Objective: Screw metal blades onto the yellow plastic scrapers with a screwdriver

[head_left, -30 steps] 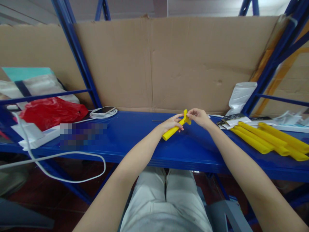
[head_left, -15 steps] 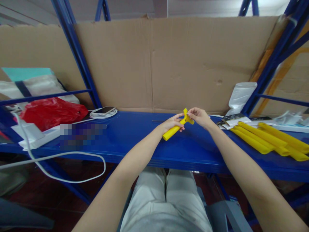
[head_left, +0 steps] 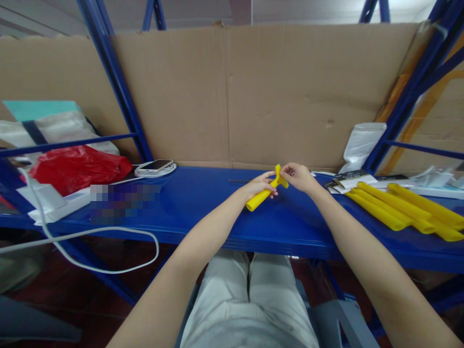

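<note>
My left hand [head_left: 261,185] is wrapped round a yellow plastic handle [head_left: 259,199] with a Y-shaped, forked head. The handle is tilted, its round hollow-looking end towards me and the fork up and to the right. My right hand [head_left: 297,176] is pinched together at the fork's right side. Whatever sits between its fingertips is too small or too hidden to tell. Both hands are just above the blue tabletop [head_left: 203,203]. A thin dark rod [head_left: 237,181] lies on the table behind my left hand.
Several yellow tube-shaped handles [head_left: 402,208] lie at the right, beside black-and-white packets [head_left: 351,179] and a white plastic pouch [head_left: 362,145]. Left are a phone [head_left: 157,165] on a coiled cable, a red bag [head_left: 81,166] and a power strip [head_left: 67,208]. A cardboard wall [head_left: 174,96] stands behind.
The yellow handle has shifted very slightly down, with its fork turned a little. My right hand's fingertips have moved slightly at the fork. My left hand keeps its hold.
</note>
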`<state>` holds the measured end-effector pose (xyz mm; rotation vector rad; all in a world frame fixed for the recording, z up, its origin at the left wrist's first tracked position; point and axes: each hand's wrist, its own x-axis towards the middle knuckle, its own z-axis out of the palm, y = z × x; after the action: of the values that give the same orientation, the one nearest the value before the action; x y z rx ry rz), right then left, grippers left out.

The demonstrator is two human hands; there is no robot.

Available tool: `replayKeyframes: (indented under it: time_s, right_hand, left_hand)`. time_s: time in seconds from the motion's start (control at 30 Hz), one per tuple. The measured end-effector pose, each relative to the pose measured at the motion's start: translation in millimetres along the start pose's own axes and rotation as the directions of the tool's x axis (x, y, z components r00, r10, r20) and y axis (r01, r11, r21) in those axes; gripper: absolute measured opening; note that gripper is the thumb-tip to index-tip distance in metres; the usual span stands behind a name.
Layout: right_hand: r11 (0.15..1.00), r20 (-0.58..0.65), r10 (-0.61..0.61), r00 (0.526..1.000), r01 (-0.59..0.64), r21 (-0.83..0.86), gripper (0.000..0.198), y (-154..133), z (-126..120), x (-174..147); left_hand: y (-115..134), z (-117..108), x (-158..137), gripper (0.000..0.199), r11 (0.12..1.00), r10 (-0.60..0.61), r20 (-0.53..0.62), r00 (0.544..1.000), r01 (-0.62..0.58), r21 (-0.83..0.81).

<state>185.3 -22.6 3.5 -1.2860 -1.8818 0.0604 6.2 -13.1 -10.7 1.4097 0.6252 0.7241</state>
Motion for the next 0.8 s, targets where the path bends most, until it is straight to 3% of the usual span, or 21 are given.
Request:
replayKeyframes:
  time_s: [0.23,0.8]
  right_hand:
    - [0.996,-0.007,-0.042,0.999,0.041,-0.079,0.013,2,-2,0]
    - [1.000,0.037,0.003,0.999,-0.004,0.012,0.004,14,0,3]
  left_hand:
    - [-2,-3,4,0.085,0.999,0.031,0.002,1.000,-0.031,-0.028]
    - [-3,-6,0,0.086,0.995,0.045,0.056,0.997,-0.050,0.087]
